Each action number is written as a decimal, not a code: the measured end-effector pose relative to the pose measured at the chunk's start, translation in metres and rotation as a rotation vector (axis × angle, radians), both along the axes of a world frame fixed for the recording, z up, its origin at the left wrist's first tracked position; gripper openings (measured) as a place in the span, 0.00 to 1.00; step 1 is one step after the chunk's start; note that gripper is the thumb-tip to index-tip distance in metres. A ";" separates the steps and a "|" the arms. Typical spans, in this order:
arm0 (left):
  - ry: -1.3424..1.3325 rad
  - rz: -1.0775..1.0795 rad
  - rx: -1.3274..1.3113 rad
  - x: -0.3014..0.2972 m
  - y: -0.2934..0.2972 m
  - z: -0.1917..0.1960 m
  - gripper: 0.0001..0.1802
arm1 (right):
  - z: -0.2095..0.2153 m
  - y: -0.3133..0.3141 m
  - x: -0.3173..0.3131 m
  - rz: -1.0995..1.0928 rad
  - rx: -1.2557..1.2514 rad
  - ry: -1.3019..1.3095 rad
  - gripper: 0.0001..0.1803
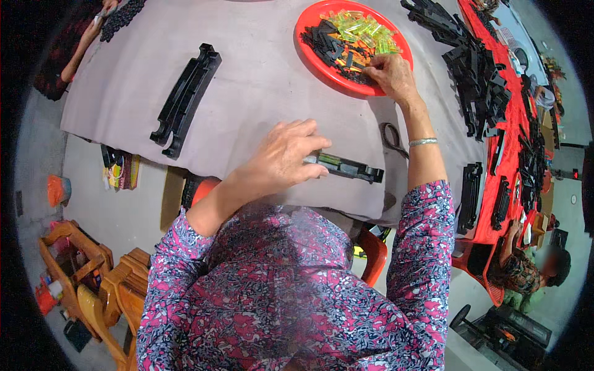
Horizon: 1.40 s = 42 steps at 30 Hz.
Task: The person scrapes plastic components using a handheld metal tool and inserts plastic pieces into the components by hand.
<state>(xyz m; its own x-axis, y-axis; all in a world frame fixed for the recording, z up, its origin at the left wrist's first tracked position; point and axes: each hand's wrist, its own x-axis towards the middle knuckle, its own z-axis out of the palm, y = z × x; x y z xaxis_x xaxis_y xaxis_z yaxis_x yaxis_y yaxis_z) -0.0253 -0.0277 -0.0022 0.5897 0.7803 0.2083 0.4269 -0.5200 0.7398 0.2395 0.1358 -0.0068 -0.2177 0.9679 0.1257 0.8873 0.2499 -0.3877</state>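
My left hand rests on the grey cloth of the table and grips one end of a long black plastic bar with a small yellow-green piece set in it. My right hand reaches into a red round plate, fingers down among small black parts and clear yellow-green pieces. Whether it has pinched a piece I cannot tell. A silver bangle sits on that wrist.
Two stacked black bars lie at the table's left. A heap of black bars sits at the right, more on a red cloth. Another person sits lower right; someone's arm shows upper left. Wooden chairs stand lower left.
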 end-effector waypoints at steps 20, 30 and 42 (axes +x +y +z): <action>-0.055 0.021 0.026 -0.002 -0.003 -0.008 0.18 | 0.001 0.006 0.001 0.242 0.080 -0.028 0.10; -0.017 0.016 0.026 -0.001 -0.003 -0.008 0.17 | 0.001 0.002 -0.001 0.156 0.057 -0.032 0.09; -0.054 0.011 0.050 -0.001 -0.003 -0.010 0.18 | 0.007 0.004 -0.006 0.090 0.027 -0.160 0.13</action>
